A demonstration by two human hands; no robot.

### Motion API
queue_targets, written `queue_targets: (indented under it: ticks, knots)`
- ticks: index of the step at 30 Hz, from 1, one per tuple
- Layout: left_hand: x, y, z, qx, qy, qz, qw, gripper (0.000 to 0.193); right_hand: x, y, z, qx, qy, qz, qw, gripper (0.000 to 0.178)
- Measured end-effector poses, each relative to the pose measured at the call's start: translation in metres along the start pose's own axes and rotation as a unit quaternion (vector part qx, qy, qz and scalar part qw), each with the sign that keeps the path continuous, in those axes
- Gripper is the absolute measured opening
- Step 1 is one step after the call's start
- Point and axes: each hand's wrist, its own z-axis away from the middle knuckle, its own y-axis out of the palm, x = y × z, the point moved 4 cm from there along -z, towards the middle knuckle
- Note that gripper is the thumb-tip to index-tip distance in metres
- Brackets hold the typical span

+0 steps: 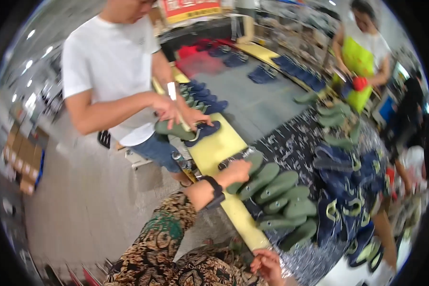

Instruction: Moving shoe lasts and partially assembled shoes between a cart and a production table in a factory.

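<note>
My left hand, with a dark band on the wrist, reaches over the yellow-edged table to the near end of a row of green foot-shaped insoles. Its fingers are curled closed beside the nearest insole; what they hold, if anything, is hidden. At the table's near edge my right hand is loosely bent, fingers apart, with nothing visible in it. More green insoles overlap in the row. Right of them lie dark blue shoes in a pile.
Across the table corner, a person in a white shirt handles a dark blue shoe and a green insole. Another person in a yellow-green apron works at the far right. Shoes line the yellow table edge. Cardboard boxes stand left.
</note>
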Motion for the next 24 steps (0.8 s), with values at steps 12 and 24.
queue_targets:
  ticks: [12,24]
  knots:
    - [0.027,0.105,0.163,-0.056,-0.108,0.35,0.929,0.062,-0.014,0.019,-0.048,0.036,0.184,0.136,0.973,0.04]
    - [0.052,0.261,0.577,-0.167,-0.432,0.511,0.724,0.048,-0.18,0.183,-0.045,0.336,0.246,0.362,0.834,0.045]
